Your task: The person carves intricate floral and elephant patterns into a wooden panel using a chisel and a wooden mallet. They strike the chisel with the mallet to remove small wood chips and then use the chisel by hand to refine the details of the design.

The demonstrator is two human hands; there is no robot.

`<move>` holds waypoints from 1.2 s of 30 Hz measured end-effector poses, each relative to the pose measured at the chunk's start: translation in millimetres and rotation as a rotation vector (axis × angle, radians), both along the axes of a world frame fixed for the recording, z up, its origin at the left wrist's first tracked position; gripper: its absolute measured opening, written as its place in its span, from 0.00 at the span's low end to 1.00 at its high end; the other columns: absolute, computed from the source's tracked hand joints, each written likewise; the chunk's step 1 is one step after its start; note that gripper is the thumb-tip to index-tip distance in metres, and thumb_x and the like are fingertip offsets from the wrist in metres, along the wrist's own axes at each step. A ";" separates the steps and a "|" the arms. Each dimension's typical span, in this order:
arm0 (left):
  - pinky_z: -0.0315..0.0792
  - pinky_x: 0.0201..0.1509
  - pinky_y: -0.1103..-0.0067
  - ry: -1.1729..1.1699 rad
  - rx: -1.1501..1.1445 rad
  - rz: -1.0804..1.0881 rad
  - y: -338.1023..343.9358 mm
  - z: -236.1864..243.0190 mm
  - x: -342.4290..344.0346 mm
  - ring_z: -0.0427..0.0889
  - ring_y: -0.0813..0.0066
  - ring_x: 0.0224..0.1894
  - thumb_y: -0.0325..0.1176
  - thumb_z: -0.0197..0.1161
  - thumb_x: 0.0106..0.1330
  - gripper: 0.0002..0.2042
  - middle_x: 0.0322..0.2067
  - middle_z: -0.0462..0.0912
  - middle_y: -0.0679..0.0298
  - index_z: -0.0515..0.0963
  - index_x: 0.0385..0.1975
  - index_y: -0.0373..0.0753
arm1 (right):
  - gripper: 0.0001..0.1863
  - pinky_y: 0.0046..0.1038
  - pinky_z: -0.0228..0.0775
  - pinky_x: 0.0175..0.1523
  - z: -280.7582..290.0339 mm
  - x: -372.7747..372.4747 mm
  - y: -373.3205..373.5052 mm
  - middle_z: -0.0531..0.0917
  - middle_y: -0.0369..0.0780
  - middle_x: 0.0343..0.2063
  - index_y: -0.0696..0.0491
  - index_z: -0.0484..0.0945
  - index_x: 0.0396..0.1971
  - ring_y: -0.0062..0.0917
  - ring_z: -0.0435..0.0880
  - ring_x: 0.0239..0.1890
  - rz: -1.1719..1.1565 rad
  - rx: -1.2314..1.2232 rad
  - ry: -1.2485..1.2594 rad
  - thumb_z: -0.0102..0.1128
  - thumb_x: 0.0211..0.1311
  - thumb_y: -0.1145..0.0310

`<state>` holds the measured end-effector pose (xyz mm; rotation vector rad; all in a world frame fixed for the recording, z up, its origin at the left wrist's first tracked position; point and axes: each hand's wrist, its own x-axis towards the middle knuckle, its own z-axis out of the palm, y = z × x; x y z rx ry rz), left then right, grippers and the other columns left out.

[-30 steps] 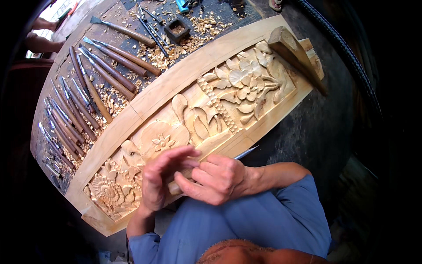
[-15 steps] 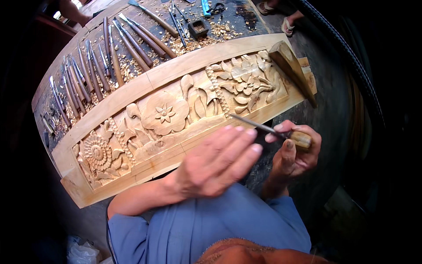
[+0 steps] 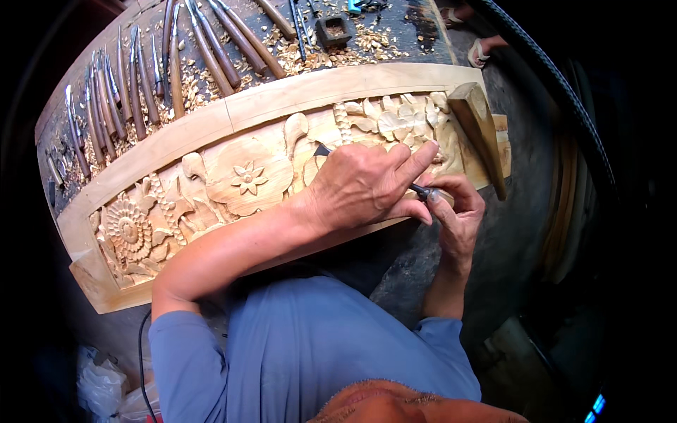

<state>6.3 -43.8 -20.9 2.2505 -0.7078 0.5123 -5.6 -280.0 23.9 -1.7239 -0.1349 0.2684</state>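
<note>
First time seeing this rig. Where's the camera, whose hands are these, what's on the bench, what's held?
No machine here: these are a person's bare hands. The picture comes from the left of two fisheye cameras worn on the head, looking down, so straight edges bend.

In front lies a long pale wooden panel carved with flowers. Beyond it are a row of slim brown wooden-handled tools and scattered pale wood shavings.

The right hand holds a dark metal-shafted hand tool. The left hand lies over its shaft; the tip shows past the knuckles, but the left fingers' exact grip is hidden.
</note>
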 end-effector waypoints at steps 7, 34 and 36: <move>0.76 0.25 0.72 0.103 -0.175 0.132 -4.5 -18.1 1.1 0.85 0.67 0.26 0.80 0.57 0.65 0.52 0.28 0.79 0.61 0.77 0.69 0.33 | 0.15 0.27 0.81 0.36 22.2 59.3 31.4 0.96 0.44 0.40 0.59 0.92 0.49 0.24 0.94 0.35 0.472 -0.382 -0.308 0.79 0.62 0.78; 0.82 0.36 0.70 0.126 -0.362 0.093 -1.0 -19.2 19.0 0.90 0.60 0.35 0.78 0.67 0.62 0.49 0.37 0.84 0.58 0.76 0.66 0.35 | 0.08 0.29 0.80 0.34 25.4 102.7 56.5 0.91 0.45 0.26 0.58 0.93 0.39 0.28 0.91 0.27 0.611 -0.487 -0.312 0.77 0.59 0.79; 0.83 0.35 0.70 0.136 -0.362 0.107 -2.2 -19.3 19.1 0.90 0.61 0.35 0.78 0.67 0.62 0.49 0.37 0.85 0.58 0.77 0.66 0.35 | 0.08 0.29 0.81 0.34 23.2 104.3 55.5 0.91 0.44 0.26 0.57 0.93 0.39 0.28 0.91 0.27 0.618 -0.482 -0.303 0.77 0.58 0.79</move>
